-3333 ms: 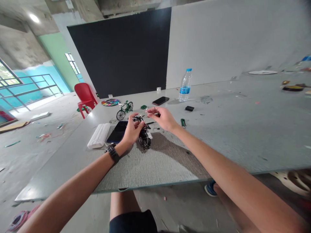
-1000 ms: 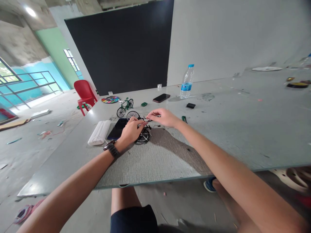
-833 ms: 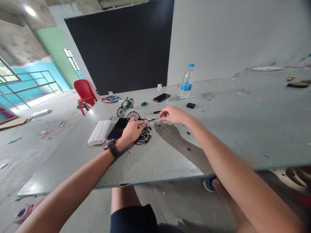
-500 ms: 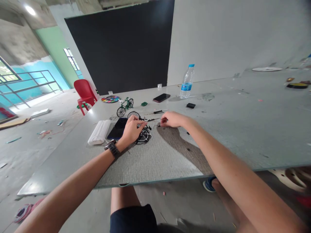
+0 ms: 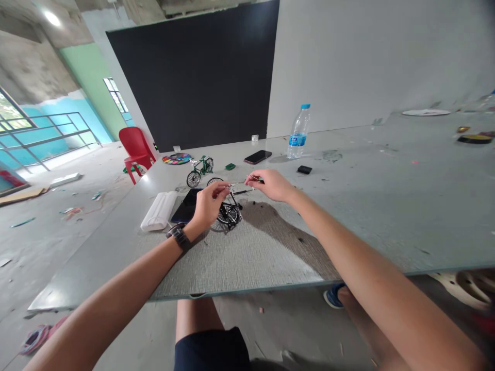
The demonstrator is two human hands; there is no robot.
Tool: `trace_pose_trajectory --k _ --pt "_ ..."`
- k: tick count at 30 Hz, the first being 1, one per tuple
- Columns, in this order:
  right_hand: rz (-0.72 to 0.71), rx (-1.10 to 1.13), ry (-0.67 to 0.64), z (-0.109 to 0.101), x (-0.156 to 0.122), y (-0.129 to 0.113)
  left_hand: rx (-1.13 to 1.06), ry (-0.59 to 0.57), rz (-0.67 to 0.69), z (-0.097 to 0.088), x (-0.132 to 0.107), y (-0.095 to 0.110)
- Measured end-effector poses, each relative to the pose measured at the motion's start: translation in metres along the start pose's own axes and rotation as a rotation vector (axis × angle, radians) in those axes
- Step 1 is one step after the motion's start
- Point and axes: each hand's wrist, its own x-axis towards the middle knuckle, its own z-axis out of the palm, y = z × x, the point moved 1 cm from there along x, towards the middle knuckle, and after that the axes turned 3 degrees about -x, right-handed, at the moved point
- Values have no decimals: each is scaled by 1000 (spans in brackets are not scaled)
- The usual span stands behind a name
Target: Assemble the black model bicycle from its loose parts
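My left hand (image 5: 211,202) is closed at the upper part of a black model bicycle (image 5: 229,215), thumb and fingers pinched near its silvery handlebar area. The bicycle stands tilted on the table, its far wheel partly behind my fingers. My right hand (image 5: 268,184) is just right of it, fingertips pinched together around something thin and small that I cannot make out. Beneath the fingertips lies a dark-handled screwdriver (image 5: 243,192). Small black bits lie in the shadow of my right hand. A green model bicycle (image 5: 200,169) stands behind my left hand.
A white power bank-like block (image 5: 159,211) and a dark tablet or phone (image 5: 187,206) lie left of my hand. Farther back are another phone (image 5: 258,156), a water bottle (image 5: 299,131), a small green piece (image 5: 230,166), a black block (image 5: 304,169) and a colourful round palette (image 5: 177,158).
My right hand has lifted from the tabletop and moved up and slightly left, closer to the left fingertips. My left hand has shifted slightly, and the bicycle under it has tilted a little.
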Motion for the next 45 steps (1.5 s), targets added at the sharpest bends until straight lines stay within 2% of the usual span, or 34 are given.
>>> trace_pose_trajectory --k 5,8,13,25,29,34,38,45 --pt "-81 165 56 13 0 -17 -301 58 -51 1 8 -5" --pt "-82 253 77 22 0 -23 -332 71 -61 0 10 -2" --pt "-75 326 68 32 -1 -30 -396 24 -74 3 5 4" --pt "-86 206 96 30 -4 -36 -490 21 -227 3 4 2" --pt "-113 129 128 28 -5 -38 -526 35 -243 4 4 0" --pt "-120 143 140 29 -5 -37 -546 63 -254 5 4 -2" --pt "-127 144 107 30 -6 -38 -551 48 -262 5 3 0" --pt "-158 62 139 29 -6 -40 -566 -1 -259 4 3 1"
